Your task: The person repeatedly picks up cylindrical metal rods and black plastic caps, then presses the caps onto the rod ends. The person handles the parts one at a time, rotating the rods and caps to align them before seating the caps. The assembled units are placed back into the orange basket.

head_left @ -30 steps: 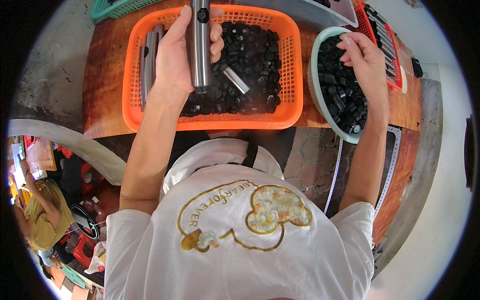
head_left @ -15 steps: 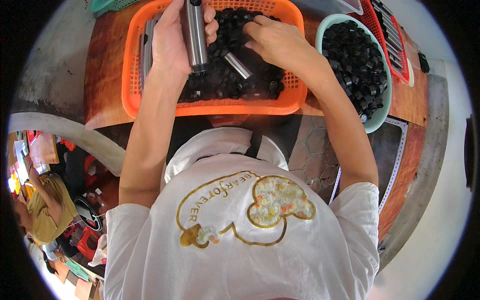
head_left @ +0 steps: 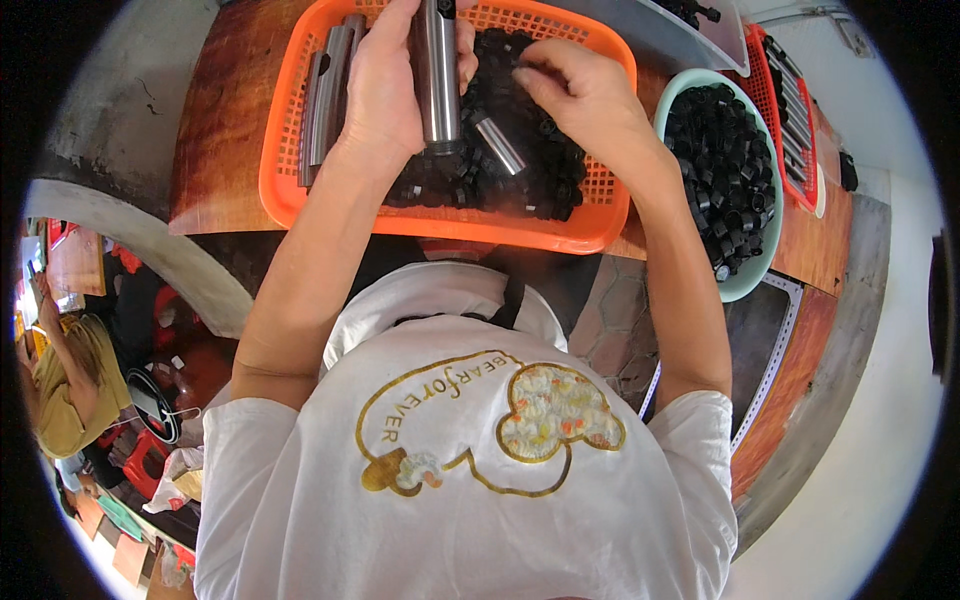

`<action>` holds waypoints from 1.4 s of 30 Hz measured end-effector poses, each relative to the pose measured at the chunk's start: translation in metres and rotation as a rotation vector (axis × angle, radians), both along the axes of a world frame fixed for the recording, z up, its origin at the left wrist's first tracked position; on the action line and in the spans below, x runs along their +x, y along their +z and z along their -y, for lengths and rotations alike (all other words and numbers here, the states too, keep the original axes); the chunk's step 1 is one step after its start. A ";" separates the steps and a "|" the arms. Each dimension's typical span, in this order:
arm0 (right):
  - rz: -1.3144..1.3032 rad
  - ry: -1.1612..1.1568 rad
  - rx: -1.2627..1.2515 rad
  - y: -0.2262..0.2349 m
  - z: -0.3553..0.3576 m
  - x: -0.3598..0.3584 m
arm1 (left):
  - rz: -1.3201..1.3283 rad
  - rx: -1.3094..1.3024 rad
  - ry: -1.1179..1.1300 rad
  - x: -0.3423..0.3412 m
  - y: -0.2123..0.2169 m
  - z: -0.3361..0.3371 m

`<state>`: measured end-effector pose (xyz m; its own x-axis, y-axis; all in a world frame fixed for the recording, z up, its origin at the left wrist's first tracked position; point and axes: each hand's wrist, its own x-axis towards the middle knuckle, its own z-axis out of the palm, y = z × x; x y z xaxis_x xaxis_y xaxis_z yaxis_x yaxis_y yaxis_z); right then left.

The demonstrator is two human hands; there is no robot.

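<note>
My left hand (head_left: 388, 105) is closed round a brushed steel tube (head_left: 437, 85) with black ends, held above an orange plastic basket (head_left: 450, 230). Black plastic ring-like parts (head_left: 455, 183) heap up in the basket, and a short shiny steel tube (head_left: 500, 147) lies on them. Over the right side of this heap, my right hand (head_left: 592, 100) has its fingers curled in toward the thumb. Whatever it may hold is hidden. Several longer steel tubes (head_left: 330, 95) lean along the basket's left wall.
A pale green basin (head_left: 770, 215) of black rings stands right of the basket on the wooden table (head_left: 225, 110). Behind are a clear plastic bin (head_left: 640, 35) and a red basket (head_left: 770, 90) of steel tubes. Another person (head_left: 75, 385) sits at far left.
The view has shifted, so the basket and basin sit lower and farther right. My left hand still holds the tube. My right fingers have curled in closer over the heap.
</note>
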<state>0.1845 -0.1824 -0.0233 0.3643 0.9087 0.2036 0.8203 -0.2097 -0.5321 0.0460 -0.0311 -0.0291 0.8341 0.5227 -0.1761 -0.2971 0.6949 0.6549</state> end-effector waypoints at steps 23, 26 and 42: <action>-0.357 -0.171 0.657 0.004 -0.033 -0.049 | -0.005 0.178 0.041 0.004 0.001 0.023; -0.309 -0.216 0.602 0.004 -0.031 -0.051 | -0.007 0.188 0.110 0.008 -0.001 0.025; -0.964 -0.129 0.553 0.013 -0.027 -0.053 | 0.004 0.062 -0.041 0.004 -0.003 0.022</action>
